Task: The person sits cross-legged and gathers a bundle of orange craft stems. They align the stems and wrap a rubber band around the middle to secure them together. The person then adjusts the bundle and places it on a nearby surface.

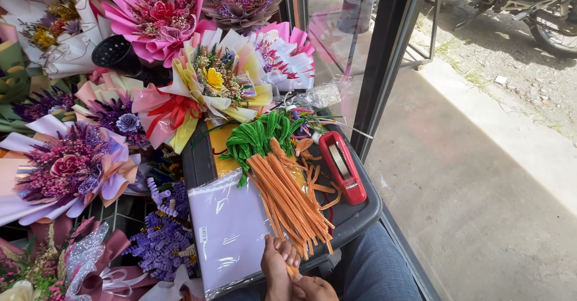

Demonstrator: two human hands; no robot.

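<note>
Stems point(288, 199) on tray point(360, 214) (hands point(288, 274) at near ends); tape dispenser point(342, 167) right, plastic pack point(231, 232) left, bouquets point(210, 84) behind.

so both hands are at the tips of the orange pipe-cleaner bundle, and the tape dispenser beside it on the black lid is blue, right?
Not quite: the tape dispenser is red, not blue, as the head view shows. The rest holds: the left hand and right hand meet at the tips of the orange pipe-cleaner bundle, with the dispenser beside it on the black lid.
</note>
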